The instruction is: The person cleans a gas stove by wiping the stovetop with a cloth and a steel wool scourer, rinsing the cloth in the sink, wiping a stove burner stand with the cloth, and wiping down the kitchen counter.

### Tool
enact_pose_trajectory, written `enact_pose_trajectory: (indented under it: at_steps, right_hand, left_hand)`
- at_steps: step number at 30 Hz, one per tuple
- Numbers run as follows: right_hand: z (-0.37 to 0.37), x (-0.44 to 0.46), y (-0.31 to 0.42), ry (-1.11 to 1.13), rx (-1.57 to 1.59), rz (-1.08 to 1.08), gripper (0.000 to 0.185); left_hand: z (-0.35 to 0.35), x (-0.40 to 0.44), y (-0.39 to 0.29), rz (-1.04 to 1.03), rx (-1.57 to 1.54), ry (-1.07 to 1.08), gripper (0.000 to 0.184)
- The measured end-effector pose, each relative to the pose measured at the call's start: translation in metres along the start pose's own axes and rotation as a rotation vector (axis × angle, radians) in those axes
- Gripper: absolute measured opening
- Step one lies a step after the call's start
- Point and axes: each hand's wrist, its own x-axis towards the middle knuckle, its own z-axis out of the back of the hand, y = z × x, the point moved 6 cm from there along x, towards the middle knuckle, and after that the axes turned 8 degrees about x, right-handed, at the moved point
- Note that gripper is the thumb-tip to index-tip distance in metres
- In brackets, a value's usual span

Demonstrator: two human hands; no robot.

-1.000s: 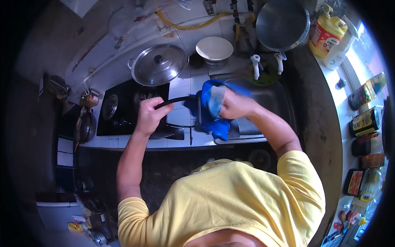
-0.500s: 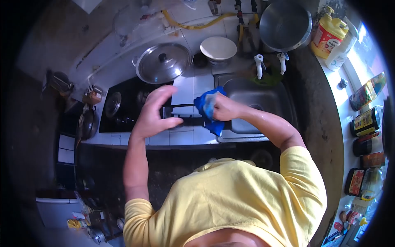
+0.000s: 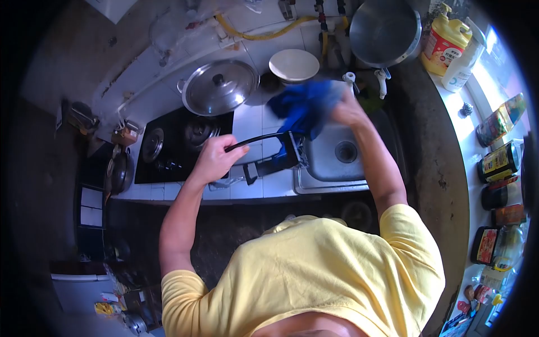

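My left hand (image 3: 218, 157) is closed around one end of a black frame-like part (image 3: 275, 163). The part has a thin curved bar and a wider flat side, and is held tilted over the counter beside the sink. What exactly it is, I cannot tell. A blue cloth (image 3: 303, 106) hangs from my closed right hand (image 3: 347, 110), blurred by motion. Its lower end reaches the far end of the black part, seemingly touching it. Beyond the cloth is a pale bowl (image 3: 293, 65), and below my right hand lies the metal sink (image 3: 325, 151).
A lidded metal pot (image 3: 220, 87) stands behind the black cooktop (image 3: 163, 174). Two white taps (image 3: 382, 84) rise behind the sink, near a large metal pot (image 3: 386, 33). Bottles, among them a yellow jug (image 3: 445, 45), and several jars line the right ledge (image 3: 457, 135).
My right hand has lifted the blue cloth up and to the right, away from the black part. My left hand has lowered and closed on the part, which is now tilted.
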Motion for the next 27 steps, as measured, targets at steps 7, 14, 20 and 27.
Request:
enact_pose_trajectory:
  at_steps: [7, 14, 20, 27]
  right_hand:
    - [-0.052, -0.003, -0.024, 0.365, -0.275, -0.09, 0.02]
    - [-0.036, -0.031, -0.039, 0.366, -0.332, 0.136, 0.016]
    - [-0.034, -0.03, -0.046, 0.361, -0.176, -0.014, 0.013]
    - [-0.107, -0.006, -0.022, 0.497, -0.491, 0.252, 0.006]
  left_hand:
    - [0.01, 0.001, -0.016, -0.062, -0.313, 0.037, 0.029]
    - [0.034, -0.015, 0.001, 0.049, -0.641, -0.138, 0.032]
    - [0.018, -0.02, 0.02, 0.1, -0.863, -0.031, 0.023]
    - [0.007, -0.01, -0.041, -0.121, -0.124, 0.058, 0.076]
